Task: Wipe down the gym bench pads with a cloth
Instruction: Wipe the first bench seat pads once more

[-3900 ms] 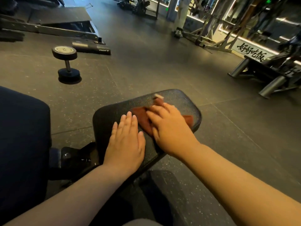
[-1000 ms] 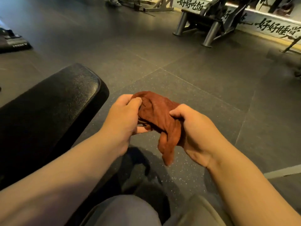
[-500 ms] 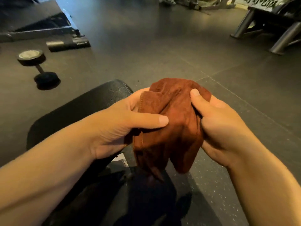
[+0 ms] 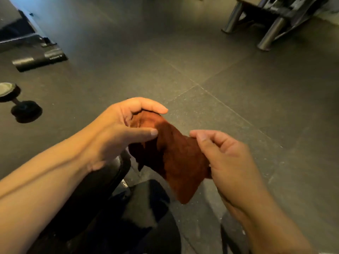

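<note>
A rust-brown cloth point(image 4: 176, 158) hangs in the air between my two hands, above the floor. My left hand point(image 4: 117, 131) holds its upper end, thumb and fingers curled round the bunched fabric. My right hand point(image 4: 225, 158) pinches the cloth's right edge, with the loose corner drooping below. The black bench pad point(image 4: 102, 178) lies beneath my left forearm, mostly hidden by the arm, only its rounded end showing.
A dumbbell point(image 4: 18, 101) lies on the dark rubber floor at the left. A black machine base point(image 4: 40, 59) sits at the upper left. Metal legs of another machine point(image 4: 269, 26) stand at the upper right.
The cloth was lifted off the pad and bunched between both hands; now the hands have drawn apart and the cloth is spreading open between them.
</note>
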Demonstrator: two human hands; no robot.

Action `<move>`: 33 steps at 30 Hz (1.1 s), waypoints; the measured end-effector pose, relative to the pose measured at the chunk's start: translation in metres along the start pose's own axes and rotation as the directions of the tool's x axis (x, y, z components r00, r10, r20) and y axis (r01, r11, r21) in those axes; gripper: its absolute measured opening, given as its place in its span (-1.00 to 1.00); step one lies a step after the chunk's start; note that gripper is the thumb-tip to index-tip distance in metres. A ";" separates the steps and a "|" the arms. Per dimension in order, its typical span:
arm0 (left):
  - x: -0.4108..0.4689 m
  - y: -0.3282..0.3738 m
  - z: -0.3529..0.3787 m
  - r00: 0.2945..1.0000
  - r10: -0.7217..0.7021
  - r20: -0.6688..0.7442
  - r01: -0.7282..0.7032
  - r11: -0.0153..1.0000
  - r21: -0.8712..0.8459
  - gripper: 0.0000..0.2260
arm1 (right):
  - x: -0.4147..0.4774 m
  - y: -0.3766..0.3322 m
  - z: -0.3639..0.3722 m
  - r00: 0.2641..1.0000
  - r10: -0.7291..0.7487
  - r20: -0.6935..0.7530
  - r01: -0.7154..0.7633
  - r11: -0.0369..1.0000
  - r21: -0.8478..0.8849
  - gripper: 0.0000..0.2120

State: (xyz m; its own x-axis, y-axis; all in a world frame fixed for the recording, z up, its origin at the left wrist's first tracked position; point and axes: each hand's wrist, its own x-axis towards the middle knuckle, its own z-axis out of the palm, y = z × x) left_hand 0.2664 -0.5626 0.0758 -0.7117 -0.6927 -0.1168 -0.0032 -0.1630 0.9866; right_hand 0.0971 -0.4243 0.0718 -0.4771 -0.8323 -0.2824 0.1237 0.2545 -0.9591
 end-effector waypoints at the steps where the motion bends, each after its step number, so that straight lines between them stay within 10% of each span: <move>1: 0.002 0.023 0.011 0.999 0.003 0.048 -0.008 0.994 0.106 -0.58 | -0.016 -0.022 -0.015 1.000 0.011 -0.009 -0.011 1.000 0.013 -0.86; 6: 0.010 0.139 0.097 0.977 0.041 0.207 -0.154 0.810 0.566 -0.61 | -0.108 -0.129 -0.092 0.996 -0.076 -0.054 0.066 0.983 -0.170 -0.56; 11: 0.001 0.233 0.193 0.895 -0.128 0.427 -0.211 0.722 0.659 -0.96 | -0.193 -0.219 -0.152 0.920 -0.201 -0.336 -0.025 0.827 -0.562 -0.95; 15: -0.011 0.288 0.264 0.769 -0.227 0.597 -0.212 0.791 0.574 -0.83 | -0.265 -0.260 -0.188 0.826 -0.140 -0.546 -0.180 0.853 -0.490 -0.67; 21: -0.062 0.340 0.380 0.463 -0.116 0.879 -0.369 0.876 0.310 -0.82 | -0.389 -0.290 -0.201 0.444 -0.070 -0.893 -0.096 0.987 -0.125 -0.81; 28: -0.185 0.363 0.472 0.070 -0.200 0.977 -0.179 0.961 0.210 -0.84 | -0.538 -0.276 -0.167 -0.119 -0.029 -0.993 -0.177 0.984 -0.007 -0.73; 31: -0.239 0.353 0.492 0.013 -0.248 0.969 -0.214 0.946 0.245 -0.85 | -0.582 -0.274 -0.130 -0.219 -0.087 -0.972 -0.333 0.943 -0.009 -0.74; 33: -0.276 0.348 0.500 -0.035 -0.277 0.960 -0.224 0.939 0.263 -0.80 | -0.601 -0.283 -0.105 -0.154 -0.043 -0.987 -0.225 0.974 -0.007 -0.80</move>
State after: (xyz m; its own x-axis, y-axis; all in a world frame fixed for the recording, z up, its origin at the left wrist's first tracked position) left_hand 0.1102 -0.0769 0.5080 -0.6486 0.7441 -0.1600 -0.0281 0.1867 0.9820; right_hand 0.2573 0.0554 0.5144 -0.7906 0.6037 0.1027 0.2217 0.4386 -0.8709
